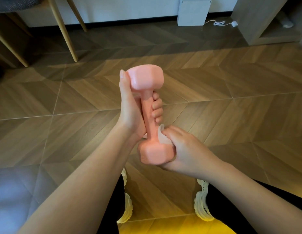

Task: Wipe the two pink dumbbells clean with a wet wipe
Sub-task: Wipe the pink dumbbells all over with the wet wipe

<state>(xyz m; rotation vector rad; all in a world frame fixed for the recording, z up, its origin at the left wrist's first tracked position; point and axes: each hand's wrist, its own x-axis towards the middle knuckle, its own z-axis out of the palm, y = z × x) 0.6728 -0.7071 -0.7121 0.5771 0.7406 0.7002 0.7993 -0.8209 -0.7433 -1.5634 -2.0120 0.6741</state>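
- While I hold the pink dumbbell (148,114) nearly upright in the air over the wooden floor (231,98), my left hand (130,108) is closed round its handle. The fingers curl across the front and the thumb lies up against the upper head.
- My right hand (185,149) wraps the lower head from the right side and presses a wet wipe (163,138) against it, where the head meets the handle.
- The wipe is bunched under my right fingers; how much of it lies behind the head I cannot tell.
- Below the dumbbell, my white shoes (201,203) stand apart on the floor.
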